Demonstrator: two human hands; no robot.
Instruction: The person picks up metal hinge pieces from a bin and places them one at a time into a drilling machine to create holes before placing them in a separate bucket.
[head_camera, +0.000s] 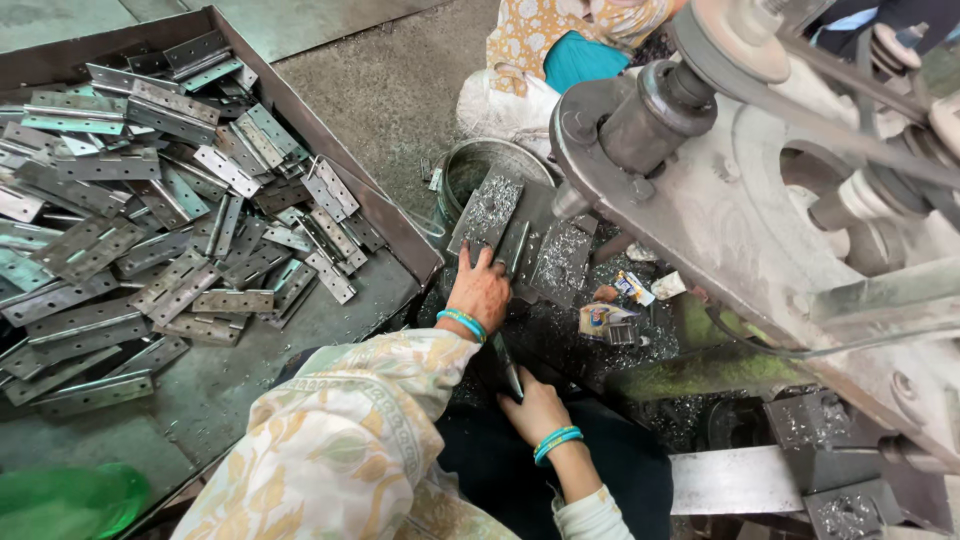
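My left hand (481, 290) presses flat on an open metal hinge (490, 210) that lies on the drilling machine's plate, covered in metal shavings. The hinge sits just under the machine's spindle (572, 200). My right hand (533, 408) is lower, close to my lap, and grips a folded, narrow hinge (507, 368) by its lower end. That hinge points up toward my left wrist. Both wrists carry turquoise bangles.
A large metal tray (400, 240) at the left holds several loose hinges (150, 200). The grey drilling machine (760, 200) with belt and pulley fills the right. A metal bucket (470, 165) stands behind the plate. Another person's patterned clothing (550, 40) is at the top. A green object (70, 500) lies bottom left.
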